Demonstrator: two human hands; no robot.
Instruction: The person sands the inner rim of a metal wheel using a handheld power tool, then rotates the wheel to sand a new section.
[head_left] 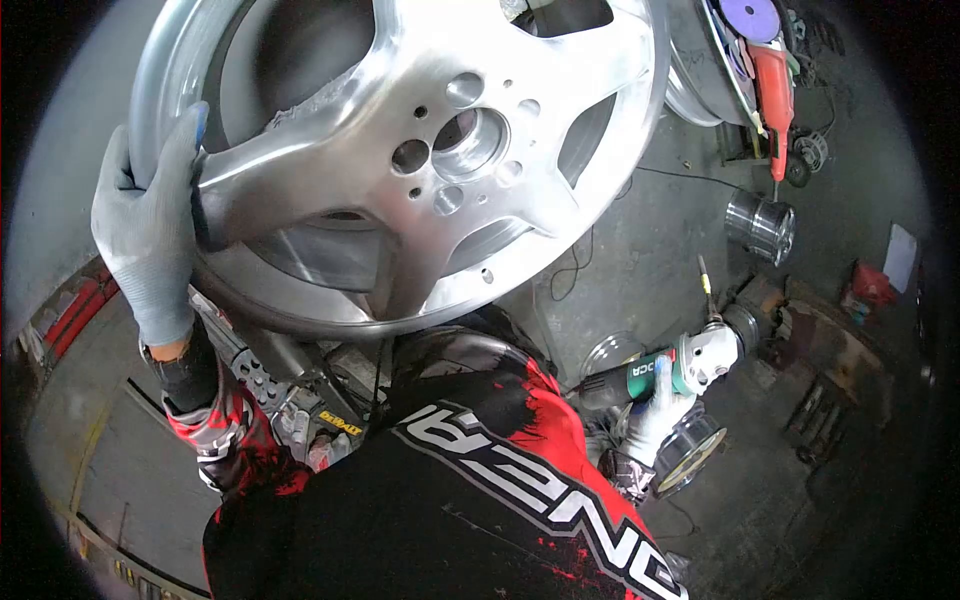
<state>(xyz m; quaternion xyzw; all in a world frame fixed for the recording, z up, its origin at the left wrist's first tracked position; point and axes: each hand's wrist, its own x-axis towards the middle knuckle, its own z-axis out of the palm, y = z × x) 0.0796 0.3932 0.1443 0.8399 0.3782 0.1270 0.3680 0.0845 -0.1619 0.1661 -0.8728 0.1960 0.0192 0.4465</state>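
A large silver alloy wheel rim (pixel 330 160) fills the upper part of the head view, its spoked face towards me. My left hand (pixel 155 220), in a grey glove, grips the rim's left edge beside a spoke, with the thumb and fingers around the lip. Off to the lower right, my right hand (pixel 655 415), also gloved, is wrapped round the body of a green and black angle grinder (pixel 640 378). The grinder's silver head points right, away from the wheel, and a side handle sticks up from it.
A red power tool (pixel 772 90) with a purple disc rests by another rim at the upper right. A small chrome cylinder (pixel 760 225) lies on the floor below it. Cables trail across the grey floor. A yellow DeWalt label (pixel 340 423) shows beneath the wheel.
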